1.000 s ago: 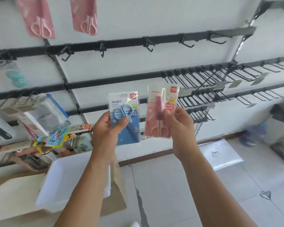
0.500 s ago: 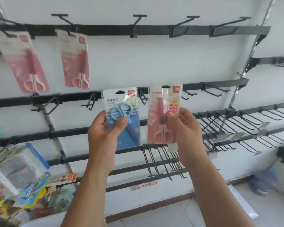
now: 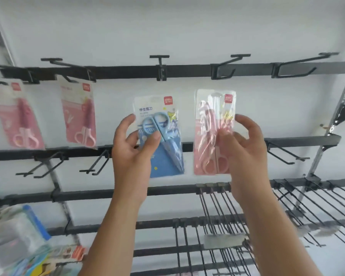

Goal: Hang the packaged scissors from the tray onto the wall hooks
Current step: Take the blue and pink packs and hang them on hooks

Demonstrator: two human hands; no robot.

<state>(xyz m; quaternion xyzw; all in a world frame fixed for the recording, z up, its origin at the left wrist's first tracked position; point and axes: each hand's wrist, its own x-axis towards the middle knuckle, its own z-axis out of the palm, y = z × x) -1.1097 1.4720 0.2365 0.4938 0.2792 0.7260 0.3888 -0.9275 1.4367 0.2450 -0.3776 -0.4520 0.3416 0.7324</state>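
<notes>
My left hand [image 3: 130, 148] holds a blue packaged scissors [image 3: 163, 136] upright in front of the wall. My right hand [image 3: 245, 148] holds a pink packaged scissors [image 3: 209, 128] beside it, also upright. Both packs sit below the top black rail [image 3: 187, 70], under an empty hook [image 3: 159, 62] and another empty hook [image 3: 227, 66]. Two pink packaged scissors hang at the upper left, one [image 3: 18, 118] at the edge and one [image 3: 80, 114] nearer my left hand. The tray is out of view.
A second rail [image 3: 299, 141] carries empty hooks [image 3: 281, 154]. Dense rows of long wire hooks [image 3: 287, 216] fill the lower right. Assorted packaged goods [image 3: 18, 242] crowd the lower left. A metal upright [image 3: 325, 152] stands at the right.
The view has tilted up the wall. Both hands have risen with their packs and spread apart, and now sit just below the top rail's hooks.
</notes>
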